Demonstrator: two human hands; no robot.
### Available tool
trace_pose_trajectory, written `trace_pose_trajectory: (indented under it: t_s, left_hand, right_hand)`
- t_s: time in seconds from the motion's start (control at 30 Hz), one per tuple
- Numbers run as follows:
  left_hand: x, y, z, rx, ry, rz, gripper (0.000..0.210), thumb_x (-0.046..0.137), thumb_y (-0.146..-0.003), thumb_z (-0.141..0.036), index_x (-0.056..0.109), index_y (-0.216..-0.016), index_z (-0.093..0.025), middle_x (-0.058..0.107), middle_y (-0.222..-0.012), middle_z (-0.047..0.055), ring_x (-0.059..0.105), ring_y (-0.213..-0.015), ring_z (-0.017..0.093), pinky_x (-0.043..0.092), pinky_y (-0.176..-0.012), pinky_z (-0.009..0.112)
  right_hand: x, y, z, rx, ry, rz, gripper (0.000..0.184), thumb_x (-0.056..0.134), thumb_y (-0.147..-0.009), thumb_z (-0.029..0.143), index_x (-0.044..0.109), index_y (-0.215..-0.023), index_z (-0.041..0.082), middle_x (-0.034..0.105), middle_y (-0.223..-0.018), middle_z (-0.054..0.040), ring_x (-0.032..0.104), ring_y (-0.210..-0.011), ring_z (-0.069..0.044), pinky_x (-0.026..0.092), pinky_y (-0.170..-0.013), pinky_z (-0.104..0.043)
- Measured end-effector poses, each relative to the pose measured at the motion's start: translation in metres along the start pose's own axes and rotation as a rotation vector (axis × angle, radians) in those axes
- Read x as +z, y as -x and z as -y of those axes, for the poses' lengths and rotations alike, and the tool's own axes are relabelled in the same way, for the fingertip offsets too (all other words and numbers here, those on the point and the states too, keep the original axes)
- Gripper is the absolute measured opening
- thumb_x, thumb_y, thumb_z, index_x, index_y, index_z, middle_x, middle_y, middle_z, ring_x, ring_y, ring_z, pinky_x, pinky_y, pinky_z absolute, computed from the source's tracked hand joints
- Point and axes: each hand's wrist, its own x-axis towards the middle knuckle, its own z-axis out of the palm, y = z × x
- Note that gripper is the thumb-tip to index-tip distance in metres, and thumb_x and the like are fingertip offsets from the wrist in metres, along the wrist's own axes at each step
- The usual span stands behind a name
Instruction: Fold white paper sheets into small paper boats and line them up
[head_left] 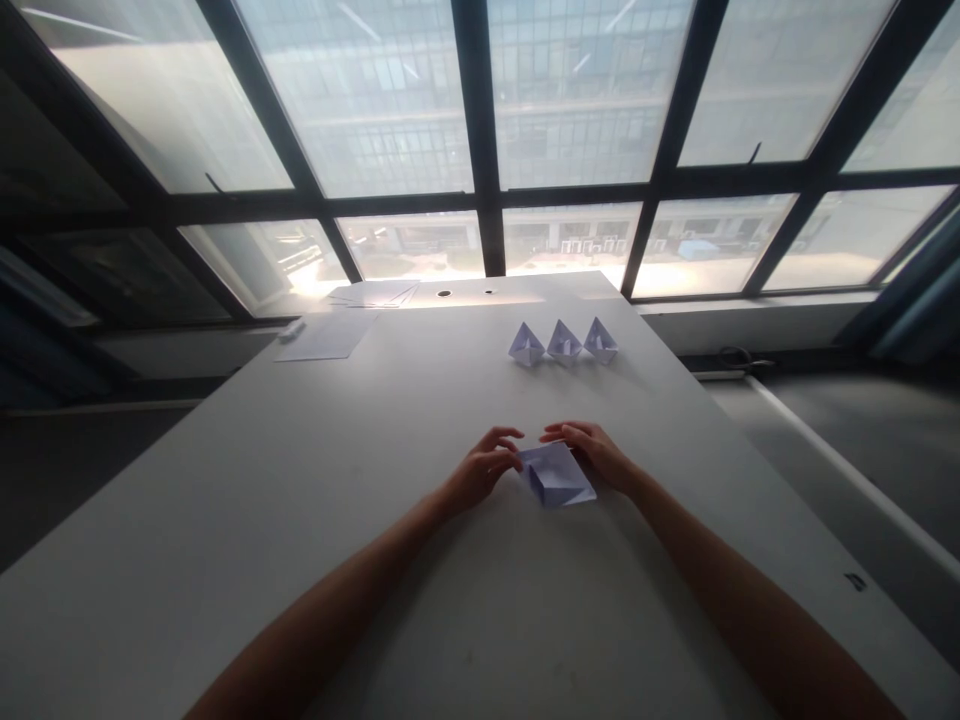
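A piece of folded white paper [559, 478] lies on the table between my hands, with a raised, pocket-like fold on its near left part. My left hand [487, 467] is at its left corner, fingers apart, a fingertip touching or almost touching the edge. On the far right side, my right hand [592, 450] rests against the paper with its fingers stretched out along the back edge; its thumb is hidden. Farther off stand three folded paper boats in a row: the left boat [526, 346], the middle boat [565, 344] and the right boat [601, 342].
Flat white sheets [330, 337] lie at the far left of the white table [300, 500], with a small whitish object [292, 331] beside them. Two round holes are near the far edge. Large dark-framed windows [487, 130] rise behind. A small dark mark [855, 581] sits near the right edge.
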Motion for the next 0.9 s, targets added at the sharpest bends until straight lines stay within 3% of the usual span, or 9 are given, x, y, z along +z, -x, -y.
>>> trace_pose_trajectory:
  t_s: [0.13,0.27,0.4,0.53,0.63,0.73,0.9]
  left_hand:
    - [0.002,-0.002,0.002,0.016,-0.027,-0.049,0.02,0.053,-0.097,-0.024,0.072,-0.091,-0.02,0.053,-0.128,0.011,0.062,-0.099,0.017,0.054,-0.088,0.036]
    - [0.003,-0.002,0.004,0.031,-0.115,-0.124,0.021,0.052,-0.098,-0.021,0.072,-0.102,-0.025,0.052,-0.13,0.009,0.061,-0.097,0.015,0.056,-0.083,0.034]
    - [0.003,-0.003,0.004,0.008,-0.235,-0.204,0.024,0.051,-0.097,-0.019,0.071,-0.108,-0.028,0.051,-0.131,0.008,0.059,-0.098,0.016,0.056,-0.08,0.033]
    - [0.004,-0.004,-0.004,-0.035,-0.345,-0.243,0.028,0.048,-0.097,-0.016,0.071,-0.107,-0.028,0.051,-0.129,0.008,0.057,-0.102,0.018,0.054,-0.083,0.034]
    - [0.006,-0.004,-0.011,-0.073,-0.42,-0.238,0.019,0.057,-0.092,-0.021,0.07,-0.105,-0.026,0.053,-0.124,0.009,0.055,-0.104,0.021,0.054,-0.084,0.036]
    - [0.008,-0.005,-0.016,-0.121,-0.487,-0.239,0.01,0.069,-0.086,-0.03,0.071,-0.093,-0.025,0.055,-0.118,0.008,0.054,-0.103,0.023,0.052,-0.085,0.039]
    - [0.01,-0.006,-0.015,-0.181,-0.507,-0.309,0.014,0.077,-0.078,-0.034,0.069,-0.078,-0.023,0.057,-0.113,0.007,0.053,-0.102,0.025,0.05,-0.088,0.041]
  right_hand:
    - [0.006,0.001,0.002,0.013,0.148,0.094,0.041,0.069,-0.079,0.047,0.074,-0.105,0.016,0.075,-0.1,-0.0085,0.067,-0.089,-0.023,0.049,-0.078,-0.033]
    - [0.012,-0.003,-0.006,-0.048,0.279,0.058,0.025,0.068,-0.077,0.036,0.077,-0.09,0.015,0.075,-0.083,-0.0044,0.064,-0.073,-0.018,0.047,-0.067,-0.027]
    - [0.021,-0.006,-0.016,-0.101,0.326,-0.052,0.019,0.062,-0.075,0.027,0.076,-0.081,0.015,0.073,-0.073,-0.003,0.062,-0.065,-0.017,0.045,-0.06,-0.026]
    - [0.034,-0.005,-0.021,-0.137,0.391,-0.311,0.017,0.059,-0.074,0.025,0.072,-0.073,0.015,0.071,-0.068,-0.0037,0.061,-0.063,-0.017,0.046,-0.061,-0.027]
    - [0.044,-0.001,-0.021,-0.173,0.452,-0.439,0.015,0.057,-0.076,0.025,0.069,-0.072,0.017,0.07,-0.07,-0.004,0.061,-0.066,-0.018,0.047,-0.065,-0.029]
    - [0.055,0.005,-0.018,-0.213,0.461,-0.461,0.013,0.056,-0.078,0.024,0.067,-0.075,0.018,0.069,-0.072,-0.0039,0.061,-0.068,-0.018,0.048,-0.067,-0.029]
    - [0.071,0.014,-0.014,-0.246,0.545,-0.435,0.011,0.055,-0.079,0.023,0.065,-0.076,0.02,0.068,-0.075,-0.0034,0.061,-0.069,-0.018,0.047,-0.069,-0.029]
